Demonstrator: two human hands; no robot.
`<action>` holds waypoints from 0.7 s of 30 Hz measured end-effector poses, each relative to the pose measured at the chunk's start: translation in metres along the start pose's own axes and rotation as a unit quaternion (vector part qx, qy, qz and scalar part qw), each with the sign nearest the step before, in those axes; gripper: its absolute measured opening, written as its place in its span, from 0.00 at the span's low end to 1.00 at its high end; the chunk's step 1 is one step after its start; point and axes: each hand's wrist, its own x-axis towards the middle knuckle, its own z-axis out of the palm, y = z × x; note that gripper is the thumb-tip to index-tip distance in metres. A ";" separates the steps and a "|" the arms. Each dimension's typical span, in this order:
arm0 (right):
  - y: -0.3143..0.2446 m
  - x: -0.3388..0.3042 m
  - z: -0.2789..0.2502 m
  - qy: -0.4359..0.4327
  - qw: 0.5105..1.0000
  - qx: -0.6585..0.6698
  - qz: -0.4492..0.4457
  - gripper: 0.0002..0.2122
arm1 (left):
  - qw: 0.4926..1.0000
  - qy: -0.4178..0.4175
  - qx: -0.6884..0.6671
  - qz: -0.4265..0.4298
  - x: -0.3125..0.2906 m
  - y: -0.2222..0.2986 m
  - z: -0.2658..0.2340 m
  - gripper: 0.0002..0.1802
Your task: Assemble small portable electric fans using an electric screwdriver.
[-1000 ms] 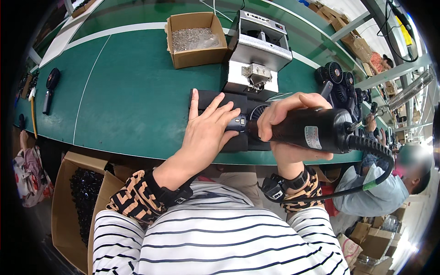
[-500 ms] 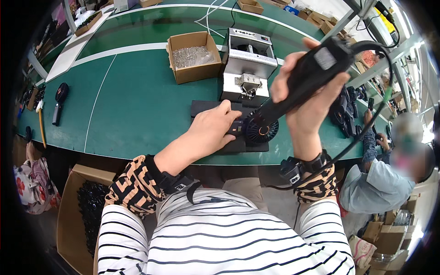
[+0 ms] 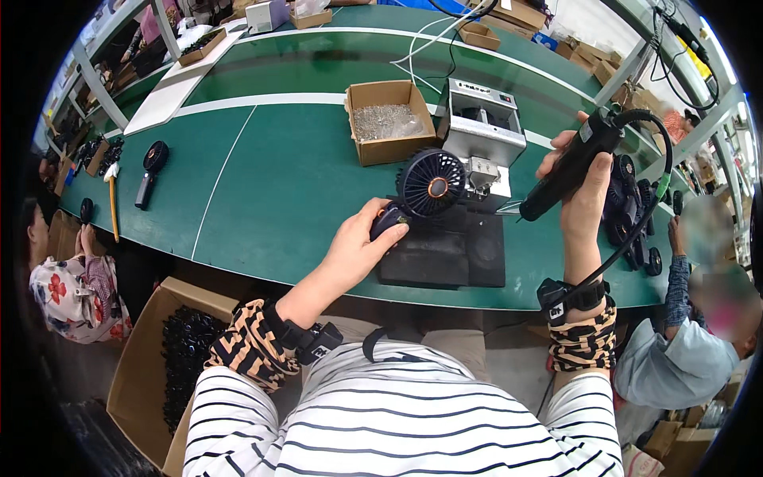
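At nine o'clock from the black fixture [image 3: 425, 258], my left hand [image 3: 354, 250] grips a handheld fan [image 3: 421, 191] by its handle, its round head at twelve; at two, my right hand [image 3: 584, 191] wraps a corded electric screwdriver [image 3: 571, 168].

Handheld fan [image 3: 430, 182], one: dark, round ribbed grille, orange-ringed hub; handle pinched in my left hand [image 3: 354, 248], grille facing up toward me, head extending away and rightward. Corded tool [image 3: 571, 168], one: black, cylindrical, cable at its upper end; gripped aslant in my right hand [image 3: 585, 189], nose pointing down and left, well apart from the fan.
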 end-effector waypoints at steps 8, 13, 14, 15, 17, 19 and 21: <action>0.034 -0.004 -0.053 -0.026 0.995 -0.099 -0.019 0.29 | 0.977 0.188 -0.026 -0.097 -0.001 -0.064 -0.131 0.21; 0.077 -0.015 -0.152 0.089 0.869 -0.486 0.021 0.20 | 0.964 0.257 0.072 -0.003 -0.020 -0.193 -0.326 0.23; 0.087 -0.015 -0.177 0.116 0.816 -0.566 -0.009 0.20 | 0.966 0.244 0.082 -0.015 -0.030 -0.217 -0.363 0.23; 0.098 -0.014 -0.198 0.126 0.768 -0.627 0.022 0.23 | 0.961 0.247 0.116 -0.035 -0.040 -0.237 -0.392 0.24; 0.109 -0.013 -0.217 0.106 0.703 -0.702 0.034 0.25 | 0.956 0.247 0.148 -0.055 -0.051 -0.250 -0.406 0.24; 0.118 -0.013 -0.229 0.068 0.691 -0.718 0.046 0.28 | 0.750 0.373 0.538 -0.089 -0.049 -0.238 -0.391 0.25; 0.127 -0.020 -0.240 0.037 0.701 -0.706 0.093 0.35 | 0.746 0.395 0.536 -0.028 -0.023 -0.197 -0.329 0.25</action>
